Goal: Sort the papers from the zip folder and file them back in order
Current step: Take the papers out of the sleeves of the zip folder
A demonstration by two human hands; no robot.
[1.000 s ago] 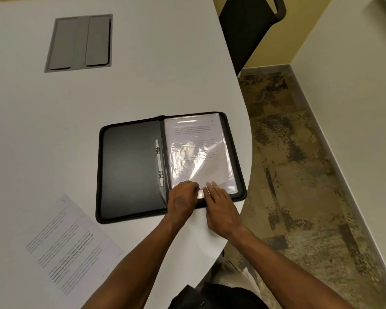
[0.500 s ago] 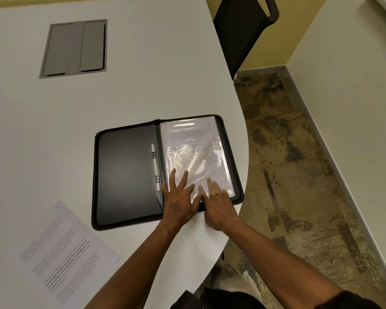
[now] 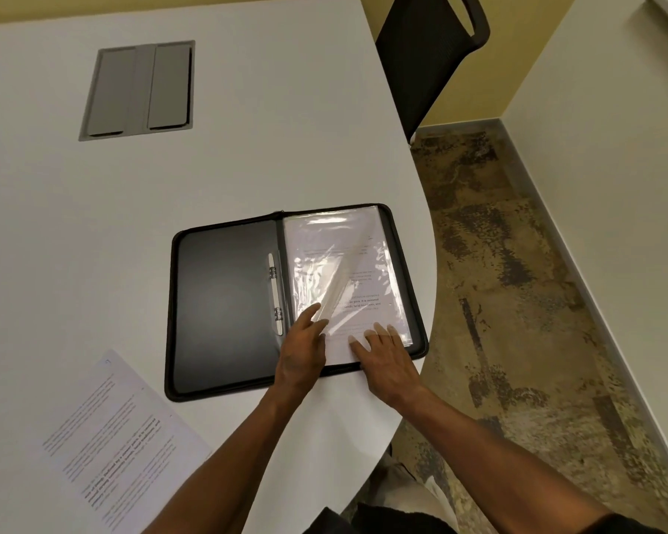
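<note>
**deskjockey:** Right of centre on the white desk point(image 3: 247, 156), the black zip folder point(image 3: 224, 302) lies open, with a printed sheet going into its clear plastic sleeve point(image 3: 344, 271). My guess at the risk: that sleeve is lifted and creased diagonally, so the sheet could snag or buckle if pushed crooked.

**paperpusher:** Agreed. Left hand point(image 3: 301, 352) seems to pinch the sleeve's raised lower corner. Right hand point(image 3: 386, 360) lies flat, fingers point(image 3: 380, 333) straight, pressing the sheet's bottom edge. More loose printed pages point(image 3: 120, 445) wait at lower left.
</note>
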